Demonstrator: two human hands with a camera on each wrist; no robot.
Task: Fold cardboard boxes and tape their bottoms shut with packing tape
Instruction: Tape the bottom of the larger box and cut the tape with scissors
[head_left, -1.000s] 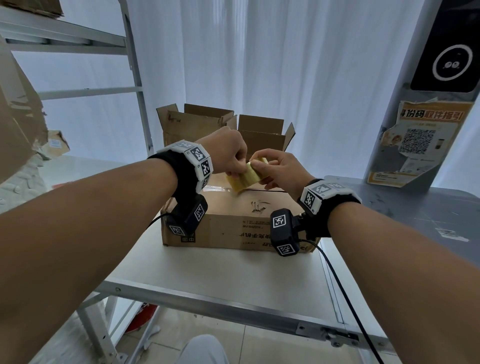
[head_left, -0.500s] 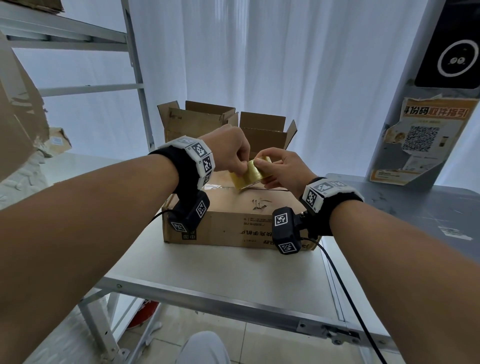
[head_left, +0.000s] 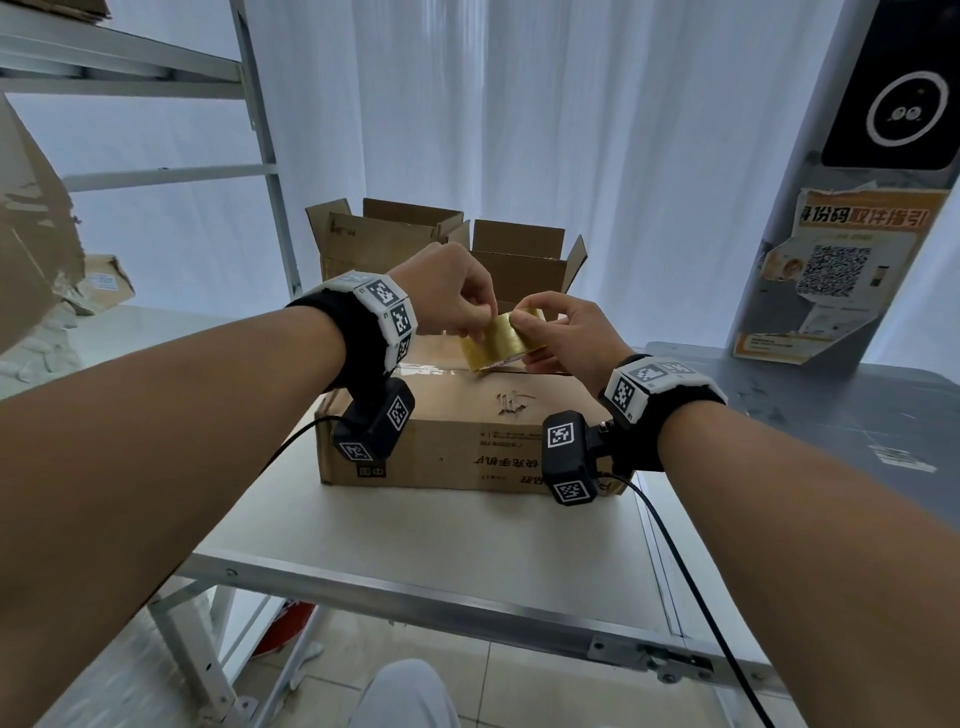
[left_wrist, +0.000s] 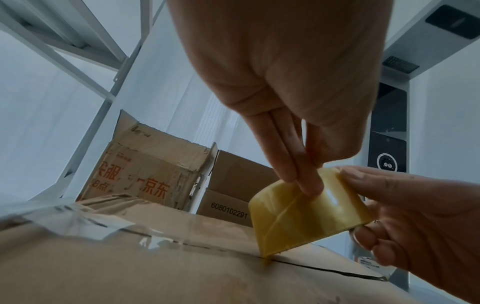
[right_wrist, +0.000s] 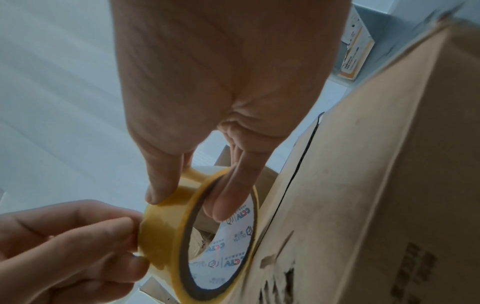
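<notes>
A closed cardboard box (head_left: 467, 421) lies on the white table (head_left: 441, 551), and clear tape covers the left part of its top seam (left_wrist: 109, 228). Just above that seam is a yellowish packing tape roll (head_left: 501, 340). My right hand (head_left: 524, 338) grips the roll, thumb on the outer face and fingers through the core (right_wrist: 223, 207). My left hand (head_left: 480, 317) pinches at the roll's outer face with its fingertips (left_wrist: 303, 185). The roll's lower edge (left_wrist: 265, 253) touches the box top at the seam.
Two open cardboard boxes (head_left: 384, 239) (head_left: 524, 260) stand right behind the closed one. A metal shelf frame (head_left: 265, 156) and torn cardboard (head_left: 31, 234) are at the left. At the right are a grey pillar with a poster (head_left: 841, 270) and a grey table (head_left: 831, 415).
Both hands stay at the roll above the box. The left fingertips have shifted a little on the roll's outer face. The box has not moved.
</notes>
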